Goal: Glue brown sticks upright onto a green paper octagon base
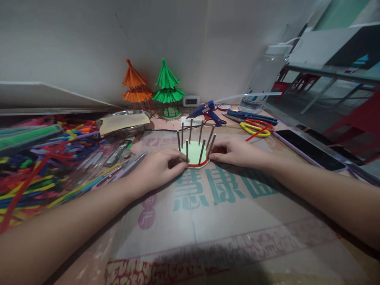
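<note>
A round pale green base (194, 149) lies on the table, with several thin brown sticks (202, 151) standing up around its rim. Along its front edge runs a red pipe cleaner (198, 164). At the left rim, my left hand (162, 166) has thumb and fingers closed on the base, beside one end of the red strip. My right hand (228, 151) pinches at the right rim, where the other end of the pipe cleaner meets the fingertips. The exact contact under both sets of fingertips is partly hidden.
Behind stand an orange tower (137, 85), a green tower (168, 89) and a blue glue gun (208, 112). Scissors (257, 128), a phone (308, 149) and a water bottle (264, 77) are on the right. Colourful pipe cleaners (32, 178) are heaped left.
</note>
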Demonstrator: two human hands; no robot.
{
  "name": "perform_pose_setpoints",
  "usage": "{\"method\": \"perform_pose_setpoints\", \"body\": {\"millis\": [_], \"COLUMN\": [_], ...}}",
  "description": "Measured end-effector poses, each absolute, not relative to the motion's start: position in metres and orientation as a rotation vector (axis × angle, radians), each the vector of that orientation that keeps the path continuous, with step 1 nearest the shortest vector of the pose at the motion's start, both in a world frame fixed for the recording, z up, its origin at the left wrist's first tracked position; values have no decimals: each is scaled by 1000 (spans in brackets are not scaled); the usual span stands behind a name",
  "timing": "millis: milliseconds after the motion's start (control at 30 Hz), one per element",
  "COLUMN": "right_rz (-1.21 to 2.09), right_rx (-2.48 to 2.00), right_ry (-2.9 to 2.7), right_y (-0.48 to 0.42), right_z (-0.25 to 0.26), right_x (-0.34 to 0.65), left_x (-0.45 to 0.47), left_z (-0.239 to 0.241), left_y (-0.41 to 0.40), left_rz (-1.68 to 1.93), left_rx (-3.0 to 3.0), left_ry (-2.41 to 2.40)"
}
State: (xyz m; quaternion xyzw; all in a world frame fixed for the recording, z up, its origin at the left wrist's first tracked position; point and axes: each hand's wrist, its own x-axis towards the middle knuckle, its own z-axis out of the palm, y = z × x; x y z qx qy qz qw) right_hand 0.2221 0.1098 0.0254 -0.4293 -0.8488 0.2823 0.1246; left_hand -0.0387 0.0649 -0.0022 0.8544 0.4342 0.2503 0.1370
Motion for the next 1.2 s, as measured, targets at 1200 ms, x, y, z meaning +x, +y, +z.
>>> {"method": "perform_pose_setpoints", "body": {"millis": [1200], "right_rz": [460], "right_rx": [-1207], "right_ry": [-2545], "right_y": [69], "right_z": [17], "right_x": [205], "left_x": [-32], "left_z": [1], "left_y": [49], "left_rz": [558], "left_rx": [2501], "left_ry": [1378]}}
